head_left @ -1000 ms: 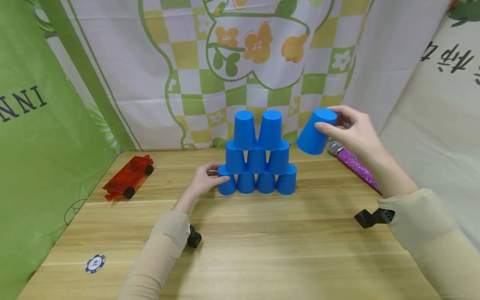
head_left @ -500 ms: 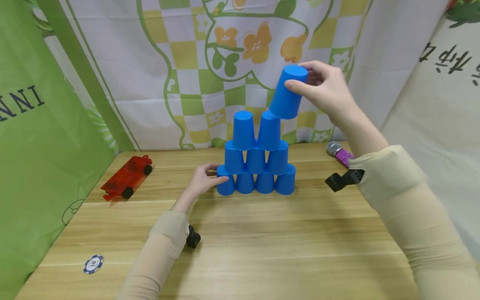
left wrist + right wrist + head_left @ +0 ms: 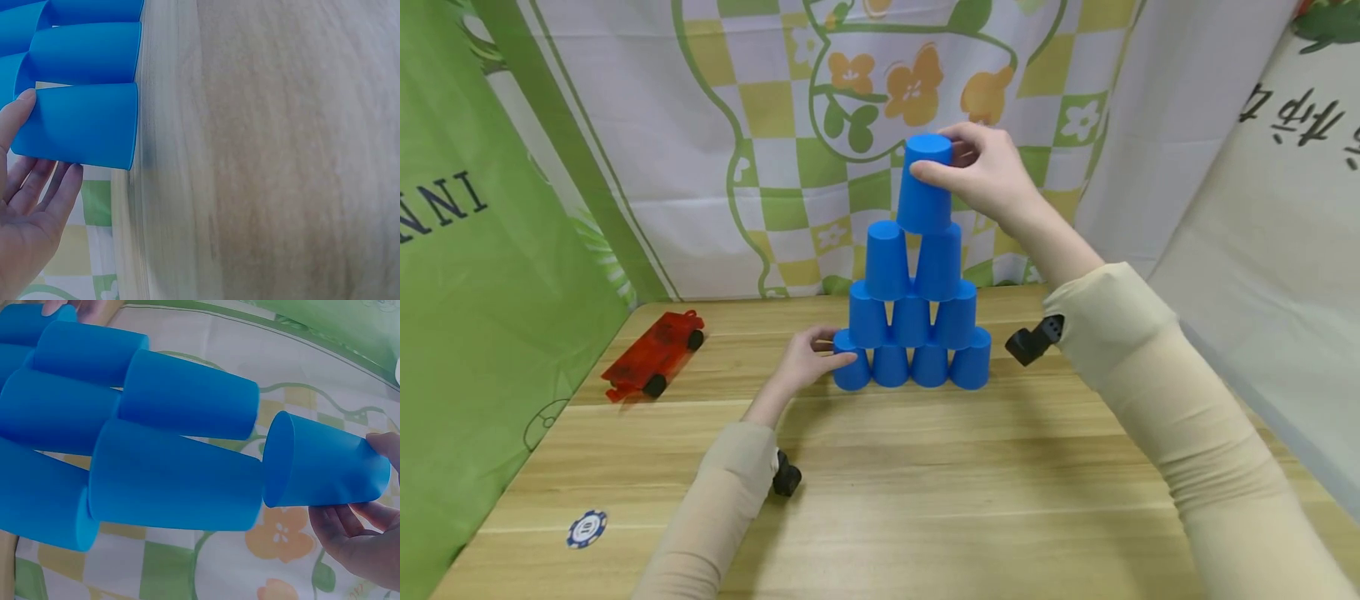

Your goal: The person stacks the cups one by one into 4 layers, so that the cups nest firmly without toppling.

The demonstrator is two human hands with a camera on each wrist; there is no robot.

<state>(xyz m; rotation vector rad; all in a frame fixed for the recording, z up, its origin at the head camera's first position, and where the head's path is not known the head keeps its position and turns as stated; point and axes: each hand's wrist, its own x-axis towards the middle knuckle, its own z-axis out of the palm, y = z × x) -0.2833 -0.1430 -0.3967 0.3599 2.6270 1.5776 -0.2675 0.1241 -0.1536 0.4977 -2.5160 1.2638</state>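
A pyramid of upside-down blue plastic cups stands on the wooden table, with two cups in its third row, the left one (image 3: 887, 261) and the right one (image 3: 938, 262). My right hand (image 3: 988, 171) grips the top cup (image 3: 923, 196) near its base, thumb in front and fingers behind. In the right wrist view this cup's (image 3: 325, 462) rim is right at the bases of the two cups below. My left hand (image 3: 807, 358) holds the bottom-left cup (image 3: 852, 371) of the lowest row, its thumb and fingers on either side, as the left wrist view shows (image 3: 81, 125).
A red toy car (image 3: 655, 356) stands at the table's left. Nearer the front lies a blue and white poker chip (image 3: 587, 529). Behind the pyramid hangs a patterned curtain (image 3: 775, 167), close to the table's (image 3: 880, 492) back edge.
My right hand has carried its cup up and to the left, from beside the pyramid to over the third row. The cup has gone from tilted to nearly upright. My left hand stays put.
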